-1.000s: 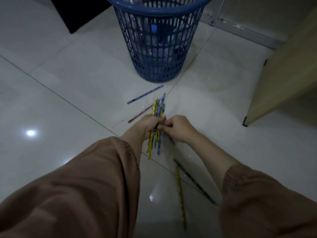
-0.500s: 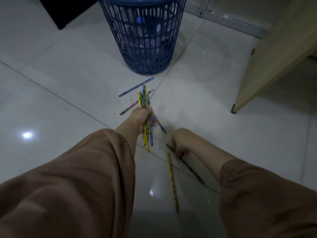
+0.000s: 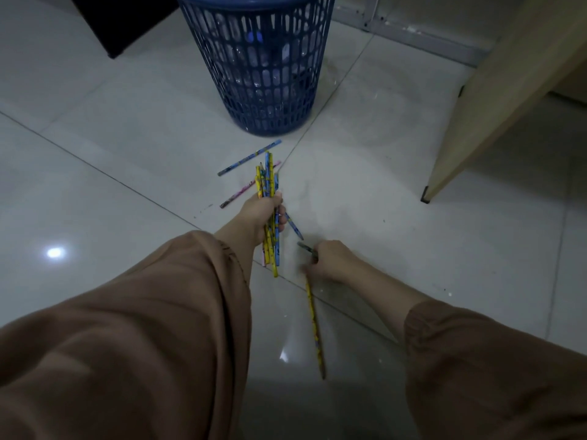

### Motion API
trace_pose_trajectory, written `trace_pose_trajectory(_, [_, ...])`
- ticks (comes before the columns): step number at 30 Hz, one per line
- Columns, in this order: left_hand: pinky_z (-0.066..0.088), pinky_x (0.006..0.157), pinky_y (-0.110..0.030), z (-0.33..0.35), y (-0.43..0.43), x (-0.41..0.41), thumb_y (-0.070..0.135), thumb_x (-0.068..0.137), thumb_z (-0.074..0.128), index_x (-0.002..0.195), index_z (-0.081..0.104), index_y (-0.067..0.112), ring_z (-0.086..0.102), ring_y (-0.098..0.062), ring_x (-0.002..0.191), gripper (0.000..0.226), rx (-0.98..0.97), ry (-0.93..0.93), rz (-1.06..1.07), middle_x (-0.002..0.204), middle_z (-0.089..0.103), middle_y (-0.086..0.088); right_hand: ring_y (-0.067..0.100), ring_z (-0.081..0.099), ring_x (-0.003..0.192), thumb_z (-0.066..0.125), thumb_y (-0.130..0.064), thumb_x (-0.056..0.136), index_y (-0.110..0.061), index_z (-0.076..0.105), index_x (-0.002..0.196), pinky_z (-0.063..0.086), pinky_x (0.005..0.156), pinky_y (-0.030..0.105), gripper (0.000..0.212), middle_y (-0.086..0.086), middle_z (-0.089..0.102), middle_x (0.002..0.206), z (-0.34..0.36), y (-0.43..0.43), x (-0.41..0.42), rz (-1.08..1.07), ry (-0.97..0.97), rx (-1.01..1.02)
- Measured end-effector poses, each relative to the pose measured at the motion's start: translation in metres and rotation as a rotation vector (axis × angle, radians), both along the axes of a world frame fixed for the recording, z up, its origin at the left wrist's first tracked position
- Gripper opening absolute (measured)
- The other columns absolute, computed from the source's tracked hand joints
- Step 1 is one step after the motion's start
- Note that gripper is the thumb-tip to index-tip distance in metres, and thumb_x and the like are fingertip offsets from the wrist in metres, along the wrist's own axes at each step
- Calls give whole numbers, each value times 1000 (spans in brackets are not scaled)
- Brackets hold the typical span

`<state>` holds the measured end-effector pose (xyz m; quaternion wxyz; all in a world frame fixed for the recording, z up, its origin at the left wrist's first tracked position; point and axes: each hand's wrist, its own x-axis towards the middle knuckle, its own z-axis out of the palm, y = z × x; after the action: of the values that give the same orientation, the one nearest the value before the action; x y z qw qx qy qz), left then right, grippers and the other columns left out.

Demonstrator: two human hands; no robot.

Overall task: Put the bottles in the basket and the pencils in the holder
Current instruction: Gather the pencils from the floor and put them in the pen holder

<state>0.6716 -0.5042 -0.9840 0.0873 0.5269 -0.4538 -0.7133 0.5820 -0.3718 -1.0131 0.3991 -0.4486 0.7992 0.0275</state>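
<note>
L hand [image 3: 263, 211] fisted round pencil bundle [image 3: 268, 192] above floor [image 3: 127, 154] nr basket [image 3: 263, 65]; R hand [image 3: 330, 262] pinching dark pencil [image 3: 305, 247] w/ yellow pencil [image 3: 314, 322] beside — should lift cleanly, add to bundle.

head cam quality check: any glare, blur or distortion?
Head view: dim overall; specular glare spots on the glossy floor at left and bottom centre; right hand motion-blurred at the fingers; left hand and its pencil bundle sharp; wide-angle bowing of tile lines.
</note>
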Motion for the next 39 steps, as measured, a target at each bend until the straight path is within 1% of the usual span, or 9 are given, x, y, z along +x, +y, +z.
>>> trace_pose_trajectory(3, [42,45,-26,-2,-2,0,24,101,44,84,47,10,45,-17,49,22,-8,-4,30,63,47,-5,23,59,77,79,-51,67,-11,62,81,42,60,28,45,5,55,80,-3,6,10,-25,109,10])
trace_pose_trajectory(5, [41,45,-27,-3,-4,3,25,101,43,84,48,10,44,-18,50,24,-5,-10,60,64,47,-5,25,63,84,81,-44,66,-10,65,88,43,60,28,43,6,59,87,-6,6,15,-65,108,-1])
trace_pose_trajectory(12, [36,42,-23,-10,-17,22,24,101,42,100,41,10,37,-18,48,15,-55,-83,207,62,40,-7,33,63,99,51,-34,90,-11,63,99,45,68,32,28,13,68,99,-2,-19,7,-245,73,-306])
trace_pose_trajectory(16, [28,44,-24,-15,-29,35,30,99,47,85,44,13,28,-17,47,22,-123,-118,192,60,34,-6,38,61,100,38,-30,99,-5,53,110,42,71,37,31,21,66,109,-4,-48,0,-305,66,-353])
trace_pose_trajectory(20, [26,40,-21,-26,-47,45,34,93,58,72,41,16,27,-16,43,33,-138,-151,233,56,33,-5,38,61,100,48,-41,95,-5,51,107,40,69,36,38,20,66,106,-5,-68,2,-339,84,-413])
trace_pose_trajectory(24, [28,37,-18,-29,-58,45,30,86,69,67,40,14,29,-13,32,38,-169,-155,227,54,36,-5,34,61,103,68,-49,80,-9,55,108,46,75,36,51,15,63,110,-19,-74,2,-285,134,-275])
trace_pose_trajectory(28, [32,38,-22,-34,-60,39,31,82,73,75,48,9,35,-17,38,35,-169,-170,192,58,42,-8,35,60,103,55,-40,92,-6,60,106,48,79,39,37,16,58,113,-25,-79,-2,-193,226,-324])
trace_pose_trajectory(36, [31,39,-21,-28,-61,9,38,82,72,91,57,5,31,-15,40,37,-57,4,209,66,39,-7,32,60,79,49,-30,96,-11,55,83,39,63,34,24,14,64,81,-21,-79,-7,-88,-71,-563])
trace_pose_trajectory(39, [33,37,-20,-23,-63,-3,33,87,67,81,60,3,36,-14,36,32,-19,79,154,65,50,-7,24,57,70,50,-29,96,-14,57,74,36,61,29,28,5,59,70,-15,-82,-4,-178,-147,-610])
